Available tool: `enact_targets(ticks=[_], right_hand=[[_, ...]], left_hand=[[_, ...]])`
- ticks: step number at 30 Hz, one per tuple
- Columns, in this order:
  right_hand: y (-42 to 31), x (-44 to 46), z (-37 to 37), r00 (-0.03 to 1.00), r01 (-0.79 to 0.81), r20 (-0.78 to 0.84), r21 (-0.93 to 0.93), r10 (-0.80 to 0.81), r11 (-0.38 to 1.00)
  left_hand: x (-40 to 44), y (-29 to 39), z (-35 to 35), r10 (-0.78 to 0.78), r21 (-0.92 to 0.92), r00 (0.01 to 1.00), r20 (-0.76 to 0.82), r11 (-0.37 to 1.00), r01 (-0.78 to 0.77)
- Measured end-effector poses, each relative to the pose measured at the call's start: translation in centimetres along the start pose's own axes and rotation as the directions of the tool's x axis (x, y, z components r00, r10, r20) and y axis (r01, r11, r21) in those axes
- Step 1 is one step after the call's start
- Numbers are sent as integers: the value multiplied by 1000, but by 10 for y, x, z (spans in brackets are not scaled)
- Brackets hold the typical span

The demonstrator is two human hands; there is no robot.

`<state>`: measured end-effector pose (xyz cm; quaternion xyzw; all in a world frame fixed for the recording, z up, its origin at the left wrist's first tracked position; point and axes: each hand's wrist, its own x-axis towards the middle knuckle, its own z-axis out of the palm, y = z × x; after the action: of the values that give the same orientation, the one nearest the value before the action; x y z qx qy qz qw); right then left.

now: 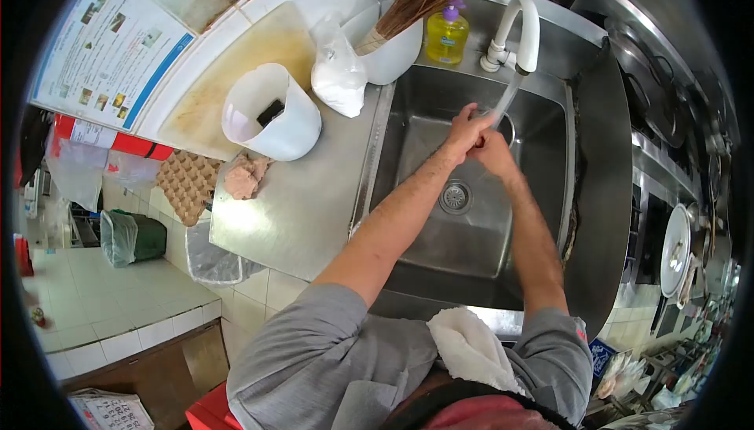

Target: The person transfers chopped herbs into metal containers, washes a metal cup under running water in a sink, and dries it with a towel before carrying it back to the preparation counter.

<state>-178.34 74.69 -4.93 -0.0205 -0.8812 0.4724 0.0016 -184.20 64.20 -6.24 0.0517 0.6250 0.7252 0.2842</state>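
Inside the steel sink (416, 164), my left hand (468, 133) and my right hand (495, 153) are pressed together under the tap (525, 25). Water (508, 100) runs from its spout onto them. One finger of my left hand points up; the others curl toward my right hand, whose fingers are bent in. What lies between the hands is hidden. Just behind them shows the thin curved rim (512, 128) of a round thing; I cannot tell whether it is held. The drain (455, 196) lies below my hands.
Behind the sink stand a yellow soap bottle (448, 36) and a white container (399, 57) with a stick brush (412, 2). Left are a plastic bag (339, 76), a white bucket (294, 128), crumpled paper (245, 176) and an egg tray (187, 186). Pans (656, 84) hang right.
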Motion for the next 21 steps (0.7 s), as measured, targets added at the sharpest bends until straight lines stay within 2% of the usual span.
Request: enact_targets(ticks=[1, 2, 3, 4, 5, 6, 8, 9, 11, 12, 14, 15, 16, 17, 18, 19, 20, 21], right_hand=[[9, 0, -8, 982, -9, 188, 59, -2, 998], [-25, -7, -27, 957, -175, 274, 295, 93, 939], [-21, -3, -31, 980, -162, 175, 445, 92, 881], [-15, 5, -33, 987, -132, 113, 128, 118, 983], [-7, 14, -31, 991, -114, 51, -206, 127, 972], [1, 19, -25, 989, -128, 40, -204, 139, 971], [11, 26, -10, 967, -25, 230, -348, 111, 937], [13, 21, -7, 965, -20, 248, -258, 86, 966], [19, 20, -7, 877, 276, 480, -454, -28, 847], [8, 18, -5, 876, 273, 482, -446, -28, 853], [-15, 18, -10, 953, 62, 259, -668, 154, 741], [-23, 12, -16, 954, 56, 254, -670, 158, 740], [-32, 5, -20, 999, 20, 46, -598, 9, 801], [-38, 4, -23, 976, 19, -176, -513, -127, 858], [-20, 7, -20, 803, 101, -414, -614, -428, 783], [-3, 9, -11, 804, 113, -407, -610, -433, 784], [2, 8, -2, 727, -38, -654, -345, -211, 938], [10, 8, 7, 599, -142, -798, -23, 68, 990]], left_hand=[[-2, 1, -1, -3, 3, 1000, 11, 1000, 3], [-9, 10, -6, -121, -89, 991, 64, 988, 126], [-13, 11, -8, -236, -173, 963, 127, 951, 256], [-15, 8, -6, -235, -167, 961, 146, 952, 258], [-16, 7, 1, -240, -160, 957, 162, 951, 266], [-20, 7, 8, -228, -129, 968, 102, 962, 240], [-26, 17, 9, -198, -31, 979, 41, 980, 199], [-25, 18, 6, -191, 25, 982, 1, 981, 191], [-27, 24, -5, -171, 162, 980, 105, 975, 153], [-29, 21, -4, -181, 167, 978, 102, 973, 162], [-28, 18, 2, -112, 63, 993, 24, 992, 110], [-24, 20, 2, -112, 63, 993, 31, 992, 110], [-19, 24, 0, -154, 8, 988, 9, 988, 154], [-14, 28, -3, -194, -47, 981, -17, 980, 193], [-14, 36, 0, -148, -21, 983, -106, 989, 147], [-4, 32, 1, -147, -23, 982, -118, 989, 145], [17, 20, 3, 51, 214, 983, -177, 977, -12], [29, 12, 5, 253, 448, 949, -189, 882, -145]])
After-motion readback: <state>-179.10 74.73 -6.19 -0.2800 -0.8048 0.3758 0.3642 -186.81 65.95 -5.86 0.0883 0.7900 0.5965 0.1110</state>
